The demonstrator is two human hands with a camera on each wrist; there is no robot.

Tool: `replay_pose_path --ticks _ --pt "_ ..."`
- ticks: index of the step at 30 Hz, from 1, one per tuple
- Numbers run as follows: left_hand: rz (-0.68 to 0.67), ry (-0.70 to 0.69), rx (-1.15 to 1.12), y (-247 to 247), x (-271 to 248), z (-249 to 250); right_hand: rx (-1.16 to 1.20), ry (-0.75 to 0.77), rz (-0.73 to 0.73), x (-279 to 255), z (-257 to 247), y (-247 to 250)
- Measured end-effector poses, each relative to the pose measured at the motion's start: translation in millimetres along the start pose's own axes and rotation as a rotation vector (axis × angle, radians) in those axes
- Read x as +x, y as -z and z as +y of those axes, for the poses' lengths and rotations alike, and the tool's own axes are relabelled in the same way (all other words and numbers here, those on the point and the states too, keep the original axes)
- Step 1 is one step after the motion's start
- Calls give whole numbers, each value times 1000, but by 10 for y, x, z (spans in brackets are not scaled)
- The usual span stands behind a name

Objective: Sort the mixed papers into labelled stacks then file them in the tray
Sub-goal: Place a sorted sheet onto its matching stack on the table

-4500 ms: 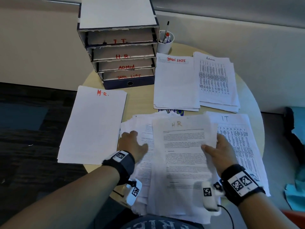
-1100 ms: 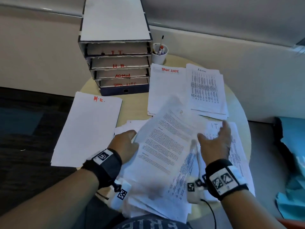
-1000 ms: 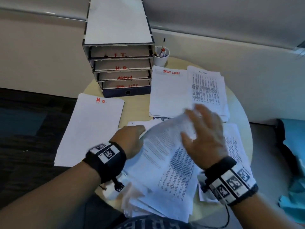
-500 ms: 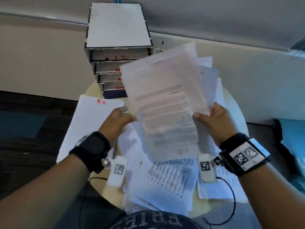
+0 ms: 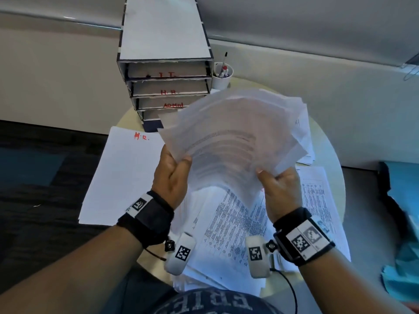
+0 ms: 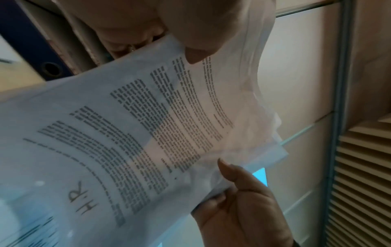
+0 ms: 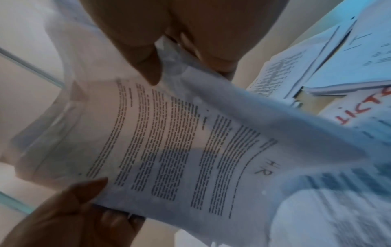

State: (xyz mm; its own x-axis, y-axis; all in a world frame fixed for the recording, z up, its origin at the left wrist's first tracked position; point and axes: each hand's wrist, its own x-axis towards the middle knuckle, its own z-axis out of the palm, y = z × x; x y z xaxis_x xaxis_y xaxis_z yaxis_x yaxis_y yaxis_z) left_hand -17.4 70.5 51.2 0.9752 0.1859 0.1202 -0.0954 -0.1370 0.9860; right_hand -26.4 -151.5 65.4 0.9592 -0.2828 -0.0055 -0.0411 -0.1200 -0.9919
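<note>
Above the round table point(image 5: 326, 155), a sheaf of printed papers point(image 5: 233, 141) marked "H.R" is held in the air, tilted and blurred. Left hand point(image 5: 172, 175) pinches its lower left edge between thumb and fingers; right hand point(image 5: 278, 189) pinches the lower right corner. Below lie the unsorted papers point(image 5: 229, 234); left, the H.R. stack point(image 5: 122, 175); behind, the labelled filing tray point(image 5: 165, 71) beside a pen cup point(image 5: 222, 75).

White cup point(image 5: 222, 76) standing just right of tray stack, holding pens point(image 5: 224, 67). Teal cloth point(image 5: 401, 225) lying on floor at right. Round table point(image 5: 328, 155) standing against wall.
</note>
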Motion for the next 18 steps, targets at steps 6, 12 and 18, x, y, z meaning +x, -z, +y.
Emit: replay_pose_path --ticks 6,12,18 --pt "-10 152 39 -100 122 -257 -15 -178 -6 -10 260 -101" --pt "-33 109 14 -295 261 -245 72 -221 42 96 227 -198" --pt "-95 197 7 -292 276 -341 -76 -204 42 132 249 -241"
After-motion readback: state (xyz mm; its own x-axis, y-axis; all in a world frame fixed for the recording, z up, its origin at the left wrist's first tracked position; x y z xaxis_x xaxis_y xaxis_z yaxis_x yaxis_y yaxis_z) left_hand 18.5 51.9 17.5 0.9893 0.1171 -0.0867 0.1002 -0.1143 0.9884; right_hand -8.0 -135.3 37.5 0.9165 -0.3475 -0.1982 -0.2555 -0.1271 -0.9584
